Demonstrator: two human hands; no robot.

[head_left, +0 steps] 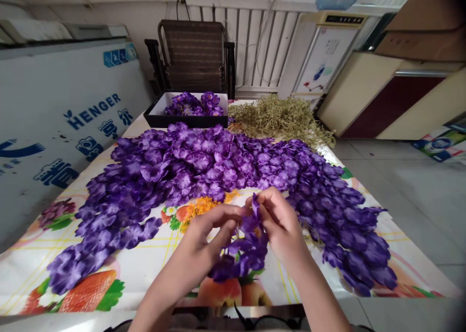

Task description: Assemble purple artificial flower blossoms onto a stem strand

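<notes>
Both hands meet near the table's front, around a small bunch of purple artificial flowers (251, 247) with an orange centre showing. My left hand (211, 235) has its thumb and fingers closed at the bunch's left side. On the other side, my right hand (280, 218) pinches a purple petal that stands upright. The exact fingertip contact is partly hidden. Beyond the hands, a wide curved heap of loose purple petals (204, 162) spreads left and right. Small orange flower centres (200, 207) lie in a pile just behind my left hand.
A black-rimmed white box (155, 109) with finished-looking purple flowers stands at the table's back. Beside it lies a tangle of green-yellow stems (280, 118). The tablecloth (145, 273) has printed fruit. A chair (192, 55) is behind, a white freezer (54, 128) to the left.
</notes>
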